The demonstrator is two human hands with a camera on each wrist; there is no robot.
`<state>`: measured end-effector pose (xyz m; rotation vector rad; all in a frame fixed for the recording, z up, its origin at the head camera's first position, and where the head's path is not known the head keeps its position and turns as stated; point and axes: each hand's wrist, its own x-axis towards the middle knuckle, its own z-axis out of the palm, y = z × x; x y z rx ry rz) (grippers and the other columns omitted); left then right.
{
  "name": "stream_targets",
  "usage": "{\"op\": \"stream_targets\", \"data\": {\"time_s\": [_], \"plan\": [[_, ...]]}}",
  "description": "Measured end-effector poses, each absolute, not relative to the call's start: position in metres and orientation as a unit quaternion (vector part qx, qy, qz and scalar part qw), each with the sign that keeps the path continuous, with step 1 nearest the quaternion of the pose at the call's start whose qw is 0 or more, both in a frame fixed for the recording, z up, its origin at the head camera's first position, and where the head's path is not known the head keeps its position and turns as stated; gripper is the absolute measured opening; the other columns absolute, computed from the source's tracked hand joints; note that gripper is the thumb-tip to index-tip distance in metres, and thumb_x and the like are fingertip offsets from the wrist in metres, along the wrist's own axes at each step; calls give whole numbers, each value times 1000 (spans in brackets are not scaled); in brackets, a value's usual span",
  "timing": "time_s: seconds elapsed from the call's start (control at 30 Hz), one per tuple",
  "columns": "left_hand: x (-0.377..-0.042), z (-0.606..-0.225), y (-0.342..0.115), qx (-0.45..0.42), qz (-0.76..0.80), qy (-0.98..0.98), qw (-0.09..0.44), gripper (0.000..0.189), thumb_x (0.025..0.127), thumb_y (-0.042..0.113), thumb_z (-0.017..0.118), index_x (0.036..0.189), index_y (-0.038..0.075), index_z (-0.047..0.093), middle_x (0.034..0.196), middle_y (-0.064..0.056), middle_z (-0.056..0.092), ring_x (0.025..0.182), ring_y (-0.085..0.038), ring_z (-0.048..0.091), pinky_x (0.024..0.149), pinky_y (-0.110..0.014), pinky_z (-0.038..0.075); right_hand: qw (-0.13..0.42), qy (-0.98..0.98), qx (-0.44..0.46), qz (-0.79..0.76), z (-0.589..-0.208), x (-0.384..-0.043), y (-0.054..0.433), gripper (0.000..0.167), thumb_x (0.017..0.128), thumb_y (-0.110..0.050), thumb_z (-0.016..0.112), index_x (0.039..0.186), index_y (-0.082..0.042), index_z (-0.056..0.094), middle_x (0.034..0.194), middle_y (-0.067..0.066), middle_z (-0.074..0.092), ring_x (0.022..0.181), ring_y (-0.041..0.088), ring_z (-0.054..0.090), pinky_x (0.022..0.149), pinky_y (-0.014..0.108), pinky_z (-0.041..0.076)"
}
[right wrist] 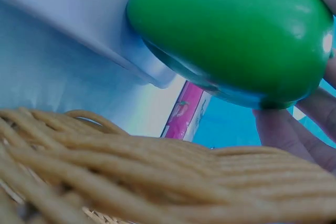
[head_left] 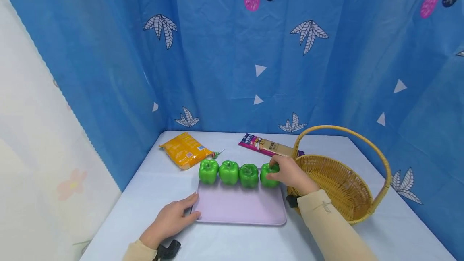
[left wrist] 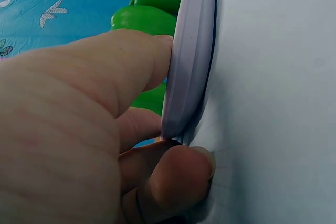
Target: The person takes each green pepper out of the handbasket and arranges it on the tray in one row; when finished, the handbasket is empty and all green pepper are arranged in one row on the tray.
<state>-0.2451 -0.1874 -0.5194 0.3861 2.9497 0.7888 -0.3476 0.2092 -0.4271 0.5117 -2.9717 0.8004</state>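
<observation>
Several green bell peppers stand in a row along the far side of a pale lilac tray [head_left: 239, 208]. My right hand [head_left: 291, 174] grips the rightmost bell pepper [head_left: 267, 175], thumb on the near side and fingers over its far side. In the right wrist view that bell pepper [right wrist: 231, 35] fills the upper part, with fingertips around its right end. At the tray's left edge, my left hand [head_left: 172, 216] holds the near corner between thumb and fingers. The left wrist view shows the fingertips right at the tray's rim [left wrist: 191, 51], one low by the tabletop.
A wicker basket [head_left: 337, 162] with a tall handle stands right of the tray, under the right forearm. Behind the tray lie an orange packet [head_left: 185, 150], a small wrapped lollipop [head_left: 215, 154] and a purple noodle packet [head_left: 268, 145]. Blue curtain [head_left: 232, 51] hangs behind the table.
</observation>
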Motion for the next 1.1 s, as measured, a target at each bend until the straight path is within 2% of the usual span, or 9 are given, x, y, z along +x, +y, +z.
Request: {"op": "stream_targets", "data": {"time_s": [0.33, 0.53, 0.63, 0.8, 1.1], "plan": [[-245, -522, -190, 124, 256, 958, 30, 76, 93, 61, 66, 151, 13, 54, 155, -1, 53, 140, -27, 55, 113, -51, 48, 21, -951, 161, 264, -434, -349, 202, 43, 82, -26, 89, 117, -10, 68, 117, 8, 71, 112, 29, 64, 95, 48, 59], [-245, -524, -191, 124, 254, 959, 28, 76, 94, 61, 66, 150, 12, 54, 154, -1, 54, 139, -28, 56, 112, -51, 50, 18, -948, 169, 271, -437, -351, 201, 53, 82, -32, 89, 125, -10, 67, 128, 11, 68, 126, 36, 60, 105, 55, 53], [-245, -523, -191, 121, 255, 959, 28, 77, 93, 61, 66, 150, 11, 54, 154, -3, 54, 138, -29, 56, 111, -52, 50, 20, -945, 167, 280, -436, -349, 203, 57, 86, -37, 85, 132, -9, 65, 137, 14, 64, 133, 40, 55, 109, 60, 49], [-246, -524, -189, 118, 264, 957, 31, 76, 94, 60, 66, 150, 10, 54, 154, -4, 54, 138, -31, 56, 111, -54, 49, 55, -940, 152, 301, -432, -334, 206, 57, 93, -42, 76, 138, -10, 61, 149, 17, 55, 141, 43, 47, 112, 67, 42], [-246, -533, -189, 130, 261, 956, 34, 75, 95, 60, 64, 149, 10, 55, 154, -3, 54, 139, -30, 56, 112, -53, 48, 108, -923, 179, 323, -435, -302, 198, 53, 97, -41, 72, 140, -14, 61, 156, 16, 47, 145, 42, 41, 111, 71, 41]]}}
